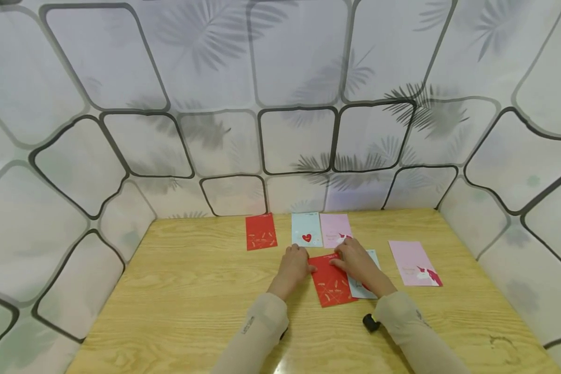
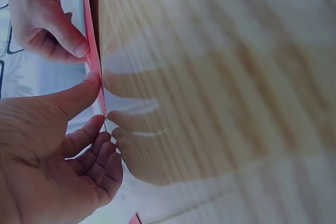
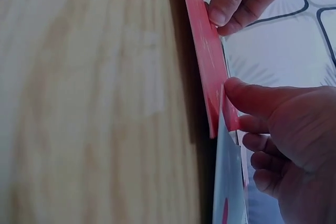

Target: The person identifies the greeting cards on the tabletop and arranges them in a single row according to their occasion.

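Note:
A red card with pale printed marks lies between my hands, seen almost edge-on in both wrist views. My left hand pinches its upper left edge between thumb and index finger. At its upper right edge my right hand pinches it, the thumb on the near face. A light blue card lies partly behind the red one, under my right hand and wrist. In the right wrist view this blue card meets the red card's edge near the thumb.
At the back of the wooden table lie another red card, a light blue card with a heart and a pink card. A second pink card with a unicorn lies to the right. Patterned cloth walls enclose three sides.

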A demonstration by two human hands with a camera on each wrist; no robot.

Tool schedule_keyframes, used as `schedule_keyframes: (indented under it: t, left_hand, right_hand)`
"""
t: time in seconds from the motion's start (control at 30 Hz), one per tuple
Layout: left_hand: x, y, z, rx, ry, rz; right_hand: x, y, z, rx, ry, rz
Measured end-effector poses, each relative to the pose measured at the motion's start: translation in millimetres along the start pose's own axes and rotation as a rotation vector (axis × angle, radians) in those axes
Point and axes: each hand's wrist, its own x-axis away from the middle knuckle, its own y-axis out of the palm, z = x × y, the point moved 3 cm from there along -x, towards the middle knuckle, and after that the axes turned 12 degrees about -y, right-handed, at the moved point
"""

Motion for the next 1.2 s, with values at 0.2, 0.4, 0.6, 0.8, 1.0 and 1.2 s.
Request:
schedule_keyframes:
  t: [0.2, 0.4, 0.6, 0.8, 1.0, 1.2]
  left_hand:
    - [-1.5, -0.7, 2.0, 0.009, -0.033, -0.016]
    - [-2.0, -4.2, -0.2, 0.098, -0.040, 0.002]
    - [-0.3, -10.6, -11.1, 0.303, -0.056, -0.005]
    - [3.4, -24.1, -20.6, 0.575, -0.076, -0.017]
    - [5.8, -43.1, -23.8, 0.615, -0.042, -0.023]
    - [11.2, -59.9, -29.7, 0.646, -0.035, -0.033]
  right_hand:
    - [-3, -1, 2, -0.046, 0.016, 0.034]
    - [-4, -7, 0, -0.122, 0.082, 0.069]
    - [-4, -13, -4, -0.199, 0.091, 0.098]
    - [-1, -17, -8, -0.388, 0.128, 0.131]
    - [-1, -26, -16, -0.594, 0.185, 0.186]
    - [-2, -32, -25, -0.776, 0.216, 0.217]
